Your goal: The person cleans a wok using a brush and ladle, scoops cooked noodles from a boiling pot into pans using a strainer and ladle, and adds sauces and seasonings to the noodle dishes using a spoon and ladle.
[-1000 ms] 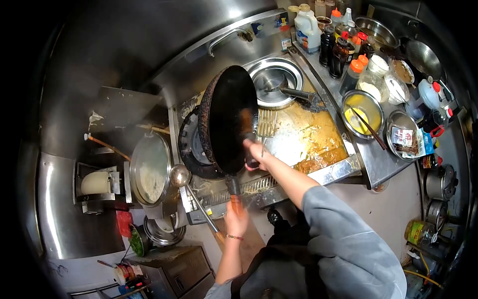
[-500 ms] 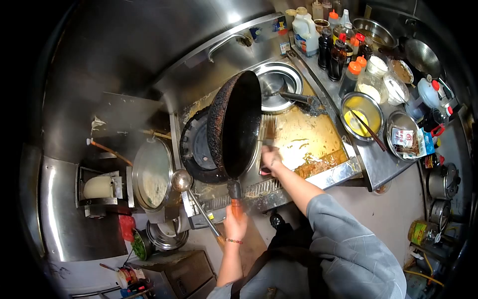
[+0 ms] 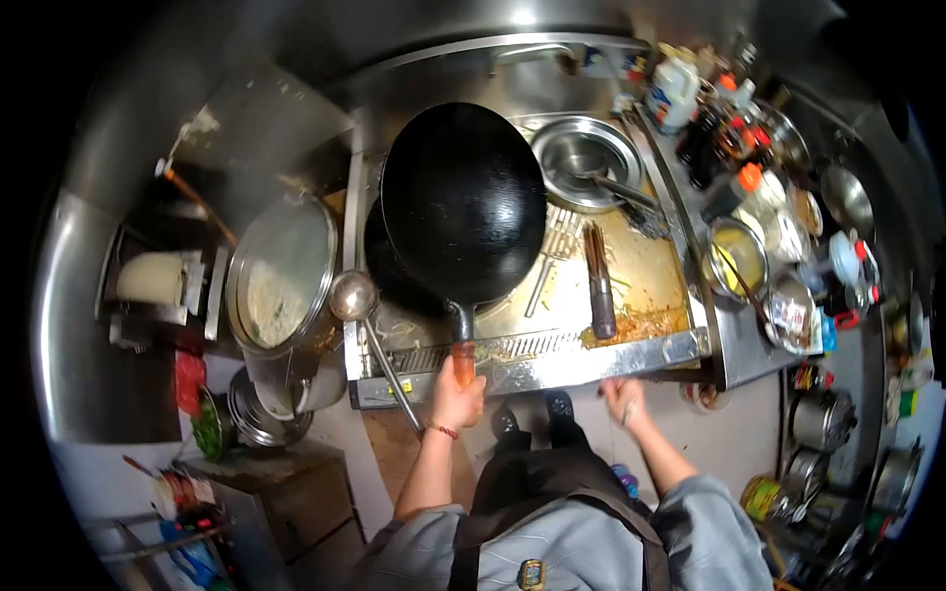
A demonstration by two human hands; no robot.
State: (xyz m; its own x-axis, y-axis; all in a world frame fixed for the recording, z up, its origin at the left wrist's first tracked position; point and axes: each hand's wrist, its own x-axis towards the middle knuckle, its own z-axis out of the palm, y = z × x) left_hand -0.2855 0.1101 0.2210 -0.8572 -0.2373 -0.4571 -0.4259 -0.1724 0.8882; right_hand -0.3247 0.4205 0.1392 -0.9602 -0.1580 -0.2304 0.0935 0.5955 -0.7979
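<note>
My left hand (image 3: 458, 392) is wrapped round the orange-brown handle of a black wok (image 3: 463, 202). The wok is over the left of the stove top, its dark, shiny inside facing me. Empty, my right hand (image 3: 623, 401) hangs just off the front edge of the stove, fingers loosely curled and apart. Up from it, a wok brush (image 3: 599, 286) with a dark handle lies on the wet stove top. A slotted spatula (image 3: 554, 256) lies between brush and wok. Left of my left hand, a long-handled ladle (image 3: 355, 297) leans across the stove edge.
A metal basin (image 3: 588, 148) with a dark-handled utensil stands behind the spatula. Bottles (image 3: 675, 91) and a bowl of yellow liquid (image 3: 737, 258) with chopsticks crowd the right counter. A large pot (image 3: 282, 271) stands to the left. The stove's metal front edge (image 3: 552, 370) runs before me.
The wok has turned from its side-on tilt, so its inside now faces me. My right hand has let go of the wok brush and drawn back past the stove's front edge.
</note>
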